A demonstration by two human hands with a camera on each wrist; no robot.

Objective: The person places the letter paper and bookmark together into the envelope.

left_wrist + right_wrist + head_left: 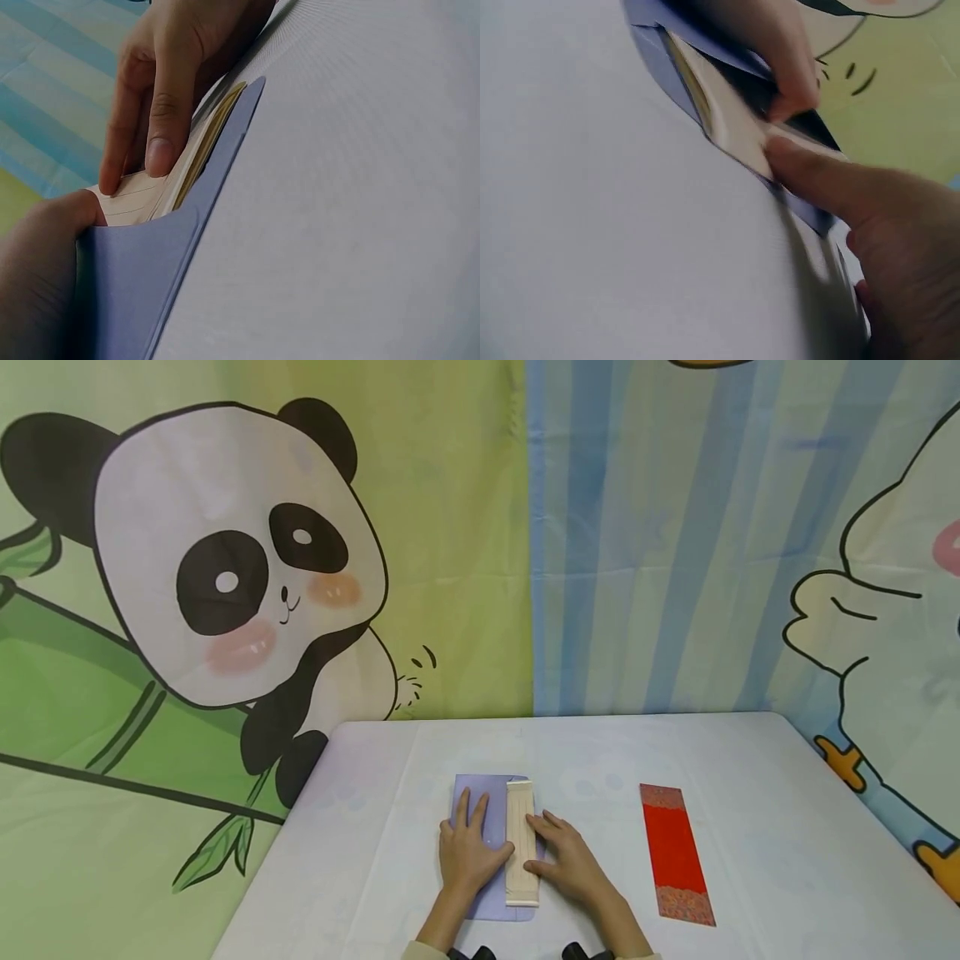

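A flat purple paper sleeve (495,906) lies on the table in front of me. My left hand (468,856) rests over it with fingers spread, its thumb hooked at the opening along the sleeve's right side. In the right wrist view the mouth of the sleeve gapes dark beside that thumb. A cream, lined bundle of folded paper (521,827) shows long and narrow at this opening, its layered, yellowish edge (214,127) visible in the left wrist view. From the right, my right hand (573,864) grips the bundle, thumb (802,161) on its cream face. The fingertips beneath are hidden.
A red strip with patterned ends (677,852) lies to the right on the white table (390,852). Behind the table hangs a curtain (450,527) printed with a panda. Two dark wrist mounts (577,951) show at the bottom.
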